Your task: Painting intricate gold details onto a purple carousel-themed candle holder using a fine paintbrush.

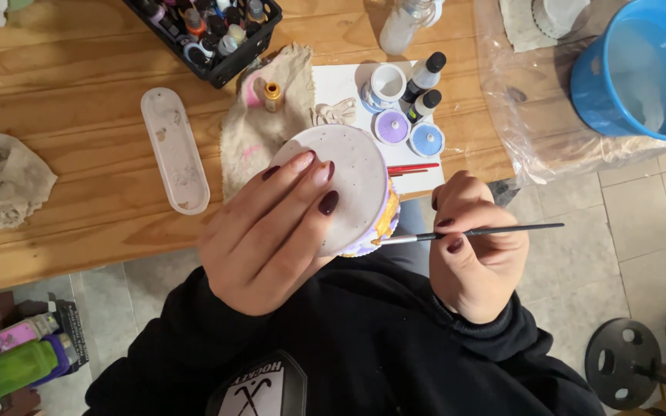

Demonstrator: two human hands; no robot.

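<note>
Two hands busy: our left hand point(271, 231) clasps ceramic piece point(352, 189) off counter's near edge; right hand point(475, 250) pinches paintbrush point(472, 232), tip leftward touching its rim.

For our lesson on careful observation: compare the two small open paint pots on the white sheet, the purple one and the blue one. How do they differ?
The purple pot holds lilac paint, while the blue pot holds light blue. The purple pot sits nearer the beige cloth and the pale moulded piece beside it; the blue pot lies further right, nearer the red pencils. Both are small, round, open and upright on the white sheet, side by side.
</note>
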